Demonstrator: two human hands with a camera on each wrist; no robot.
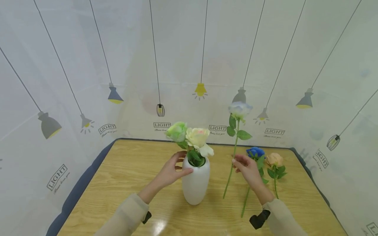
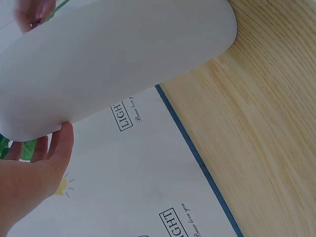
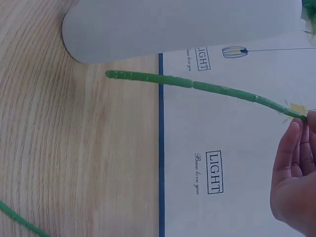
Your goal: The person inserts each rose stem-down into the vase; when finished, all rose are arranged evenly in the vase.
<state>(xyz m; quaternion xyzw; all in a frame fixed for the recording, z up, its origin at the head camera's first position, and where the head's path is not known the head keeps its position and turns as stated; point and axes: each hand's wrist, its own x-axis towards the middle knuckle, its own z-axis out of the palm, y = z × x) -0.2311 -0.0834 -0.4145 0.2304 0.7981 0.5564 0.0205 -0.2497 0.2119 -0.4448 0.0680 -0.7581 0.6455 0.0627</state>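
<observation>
My left hand (image 1: 171, 169) holds the white vase (image 1: 196, 185) near its mouth, thumb on the near side and fingers curled behind the rim. In the left wrist view, the fingers press against the upper end of the vase (image 2: 123, 59). A green rose (image 1: 177, 131) and a cream rose (image 1: 197, 137) stand in the vase. To its right, my right hand (image 1: 248, 168) pinches the stem of a pale blue-white rose (image 1: 240, 110), held nearly upright with its bloom on top. The right wrist view shows the bare lower stem (image 3: 192, 85) reaching down past the fingertips, beside the vase.
On the wooden table (image 1: 124, 183), a blue rose (image 1: 255, 152) and a peach rose (image 1: 274, 160) lie to the right, partly behind my right hand and forearm. A cloth backdrop (image 1: 183, 49) printed with lamps surrounds the table along its dark edge.
</observation>
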